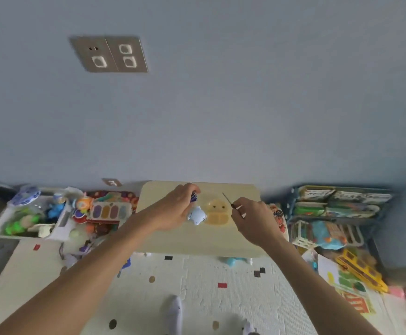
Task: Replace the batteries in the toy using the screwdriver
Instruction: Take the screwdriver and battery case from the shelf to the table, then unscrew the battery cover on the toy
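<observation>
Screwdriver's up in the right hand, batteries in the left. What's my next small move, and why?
Probably set the batteries down on the table so the left hand can steady the small blue toy. The right hand holds the screwdriver lifted, tip off the toy, and nothing grips the toy.

I see toy (197, 215) on tabletop (197, 240), left of dish (217, 212); toy bin (28, 221) far left, bookshelf (339, 209) right.
</observation>
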The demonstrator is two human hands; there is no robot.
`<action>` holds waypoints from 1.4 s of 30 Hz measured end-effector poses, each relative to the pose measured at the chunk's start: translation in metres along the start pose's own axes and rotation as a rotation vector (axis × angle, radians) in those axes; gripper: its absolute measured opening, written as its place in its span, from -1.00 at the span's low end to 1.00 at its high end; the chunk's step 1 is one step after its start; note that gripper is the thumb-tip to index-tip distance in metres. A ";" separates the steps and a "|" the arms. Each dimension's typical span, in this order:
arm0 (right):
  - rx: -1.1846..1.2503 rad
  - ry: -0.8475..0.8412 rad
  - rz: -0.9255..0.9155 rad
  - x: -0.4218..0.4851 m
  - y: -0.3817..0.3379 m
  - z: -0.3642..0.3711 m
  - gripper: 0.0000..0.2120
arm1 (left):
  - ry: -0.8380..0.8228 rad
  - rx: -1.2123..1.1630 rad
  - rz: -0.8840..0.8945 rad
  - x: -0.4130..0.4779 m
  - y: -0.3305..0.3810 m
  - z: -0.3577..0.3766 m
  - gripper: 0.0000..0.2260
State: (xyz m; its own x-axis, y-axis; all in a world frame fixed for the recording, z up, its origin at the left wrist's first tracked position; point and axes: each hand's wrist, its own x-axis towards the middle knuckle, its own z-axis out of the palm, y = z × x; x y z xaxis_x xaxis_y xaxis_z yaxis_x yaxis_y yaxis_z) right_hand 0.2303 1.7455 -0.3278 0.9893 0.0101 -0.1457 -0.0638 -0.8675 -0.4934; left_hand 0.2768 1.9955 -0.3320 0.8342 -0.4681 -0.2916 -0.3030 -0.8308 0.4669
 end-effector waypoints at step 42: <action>0.103 0.337 -0.433 0.128 0.229 0.413 -0.87 | 0.328 0.126 0.433 0.160 -0.294 0.436 -0.61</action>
State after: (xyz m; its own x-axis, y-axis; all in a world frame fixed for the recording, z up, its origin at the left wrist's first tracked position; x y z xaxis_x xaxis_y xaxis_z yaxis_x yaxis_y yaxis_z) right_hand 0.2879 1.7536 -0.8137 0.9144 0.1803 0.3624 0.3616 -0.7662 -0.5312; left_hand 0.2984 2.0331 -0.8801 0.7149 -0.6730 0.1895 -0.6859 -0.6225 0.3767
